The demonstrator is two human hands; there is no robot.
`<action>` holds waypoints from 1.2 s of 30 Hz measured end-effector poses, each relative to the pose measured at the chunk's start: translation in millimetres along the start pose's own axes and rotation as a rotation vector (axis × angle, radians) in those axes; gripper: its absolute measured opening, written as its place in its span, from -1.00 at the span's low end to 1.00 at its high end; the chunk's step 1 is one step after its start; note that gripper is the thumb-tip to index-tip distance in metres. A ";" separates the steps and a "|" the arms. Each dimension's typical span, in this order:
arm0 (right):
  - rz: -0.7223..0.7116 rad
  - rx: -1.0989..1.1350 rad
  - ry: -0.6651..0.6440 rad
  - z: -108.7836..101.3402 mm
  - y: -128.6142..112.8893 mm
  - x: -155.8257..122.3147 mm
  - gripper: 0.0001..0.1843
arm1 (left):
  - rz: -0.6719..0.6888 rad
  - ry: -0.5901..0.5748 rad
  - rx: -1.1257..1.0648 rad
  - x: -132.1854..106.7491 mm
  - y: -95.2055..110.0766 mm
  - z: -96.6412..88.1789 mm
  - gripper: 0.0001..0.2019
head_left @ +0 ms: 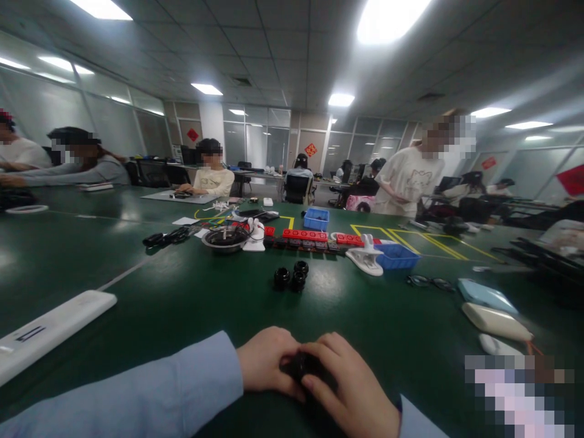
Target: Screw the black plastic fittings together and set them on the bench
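Both hands meet low in the middle of the view, just above the green table [191, 316]. My left hand [266, 360] closes around one side of a small black part [302, 365], and my right hand [350, 382] grips the other side. Fingers cover much of this part, so its exact kind is unclear. Farther out stand a few shiny black round ribbed pieces [299, 277], grouped close together and apart from the hands.
A long white case [55, 328] lies at left. Across the middle are red power strips [305, 235], a metal bowl [223, 246], white stands [366, 258] and blue bins [399, 258]. Glasses [429, 281] and pouches [495, 319] lie at right. Several people sit or stand beyond.
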State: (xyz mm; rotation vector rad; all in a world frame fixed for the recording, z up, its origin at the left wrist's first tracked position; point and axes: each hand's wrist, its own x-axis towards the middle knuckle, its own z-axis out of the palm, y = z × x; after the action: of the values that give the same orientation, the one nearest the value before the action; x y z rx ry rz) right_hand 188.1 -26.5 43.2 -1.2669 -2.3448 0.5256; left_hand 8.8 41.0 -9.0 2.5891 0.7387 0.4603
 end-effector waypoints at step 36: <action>-0.112 -0.040 0.082 1.3 5.7 -1.3 -0.72 | -0.025 -0.048 0.032 0.8 4.9 -6.4 -0.62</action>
State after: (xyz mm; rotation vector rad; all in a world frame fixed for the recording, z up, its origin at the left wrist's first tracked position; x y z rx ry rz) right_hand 192.0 -24.9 38.9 -1.1446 -2.3520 0.3855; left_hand 8.8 39.5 -1.1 2.6081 0.7671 0.3804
